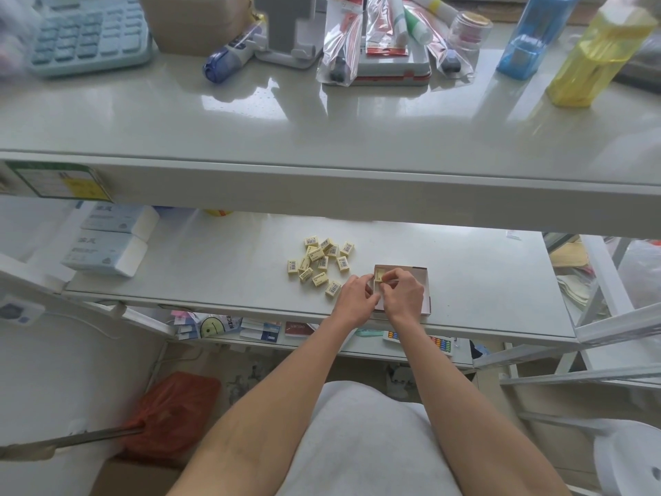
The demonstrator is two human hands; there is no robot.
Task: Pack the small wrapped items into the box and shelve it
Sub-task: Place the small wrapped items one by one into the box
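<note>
On the lower shelf (pixel 483 281), just right of the loose wrapped items (pixel 318 261), the right hand (pixel 402 295) pinches one yellow piece (pixel 385 278) in a narrow grip over the open box (pixel 424 281), probably to seat it neatly, while the left hand (pixel 356 298) meets it at the box's edge, its own grip impossible to tell behind the knuckles.

- Box (pixel 415 272): near side and most of the interior hidden under left hand (pixel 357 298) and right hand (pixel 404 295).
- One wrapped item (pixel 384 278) at the fingertips: mostly covered; which hand pinches it cannot be told.
- Loose wrapped items (pixel 320 263): label print too small to read.
- Calculator (pixel 86 34): blurred, cut by the top edge.
- White roll (pixel 633 460): cut by the lower right corner.
</note>
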